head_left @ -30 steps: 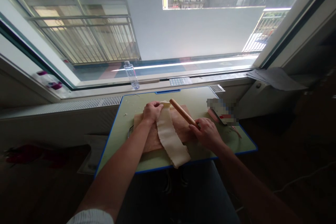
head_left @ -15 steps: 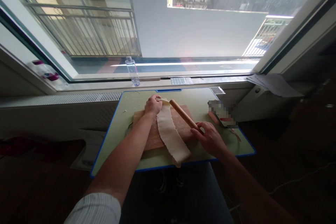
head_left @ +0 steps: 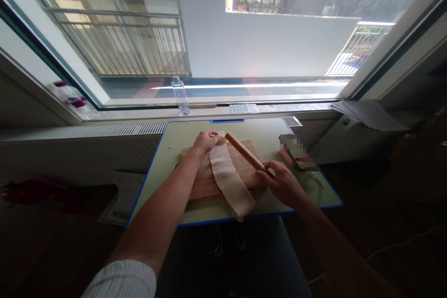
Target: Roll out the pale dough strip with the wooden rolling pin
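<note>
A long pale strip of rolled dough (head_left: 228, 174) with ragged edges lies lengthwise over a wooden board (head_left: 204, 181). Its near end hangs past the board's front edge onto the green table. At the far end of the strip, my left hand (head_left: 206, 141) has its fingers closed on the dough; the fingertips are partly hidden. My right hand (head_left: 282, 180) grips the near end of a wooden rolling pin (head_left: 246, 153). The pin slants away to the left, its far tip close to the dough's far end and my left fingers.
A blue-edged green table (head_left: 157, 172) carries the board. On its right lies a blurred-out flat object (head_left: 298, 151). A clear bottle (head_left: 180, 97) stands on the sill, a purple-capped bottle (head_left: 73, 98) at the left, papers (head_left: 366, 114) at the right.
My left fingers have shifted slightly right and down at the dough's far end, where the raised edge now sits lower. The rolling pin has barely moved. The view has shifted a little.
</note>
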### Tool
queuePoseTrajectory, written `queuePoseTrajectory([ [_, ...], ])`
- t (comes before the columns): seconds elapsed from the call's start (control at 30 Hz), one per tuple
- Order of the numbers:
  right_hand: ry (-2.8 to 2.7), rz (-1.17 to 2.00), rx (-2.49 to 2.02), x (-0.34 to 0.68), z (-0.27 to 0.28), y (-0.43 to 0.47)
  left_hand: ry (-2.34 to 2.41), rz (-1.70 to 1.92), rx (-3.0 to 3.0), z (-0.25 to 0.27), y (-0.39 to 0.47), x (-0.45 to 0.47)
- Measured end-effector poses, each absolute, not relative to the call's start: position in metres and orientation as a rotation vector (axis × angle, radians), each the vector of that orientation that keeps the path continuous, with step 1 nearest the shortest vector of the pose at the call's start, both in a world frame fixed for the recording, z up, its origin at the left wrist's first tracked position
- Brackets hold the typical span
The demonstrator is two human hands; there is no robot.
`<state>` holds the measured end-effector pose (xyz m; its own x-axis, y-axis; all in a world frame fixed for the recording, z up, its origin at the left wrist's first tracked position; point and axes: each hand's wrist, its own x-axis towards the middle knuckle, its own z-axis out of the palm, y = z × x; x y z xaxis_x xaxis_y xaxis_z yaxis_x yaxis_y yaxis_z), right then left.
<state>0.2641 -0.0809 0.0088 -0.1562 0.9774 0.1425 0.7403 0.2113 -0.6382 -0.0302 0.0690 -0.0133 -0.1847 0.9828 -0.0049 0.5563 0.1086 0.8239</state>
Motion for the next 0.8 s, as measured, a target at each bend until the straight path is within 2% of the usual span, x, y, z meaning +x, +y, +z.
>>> queuePoseTrajectory([
  [0.23, -1.935, 0.588, -1.626, 0.267, 0.016, -0.087, 1.876, 1.042, 1.523, -0.010, 0.066, -0.020],
  [0.43, -1.928, 0.595, -1.646, 0.266, 0.018, -0.086, 2.136, 0.758, 2.060, 0.008, 0.004, -0.021],
  [0.63, -1.897, 0.595, -1.676, 0.266, 0.022, -0.083, 1.413, 0.403, 2.429, 0.007, -0.088, 0.001],
  [0.8, -1.902, 0.590, -1.682, 0.264, 0.022, -0.085, 1.252, 0.435, 2.421, 0.006, -0.115, 0.003],
])
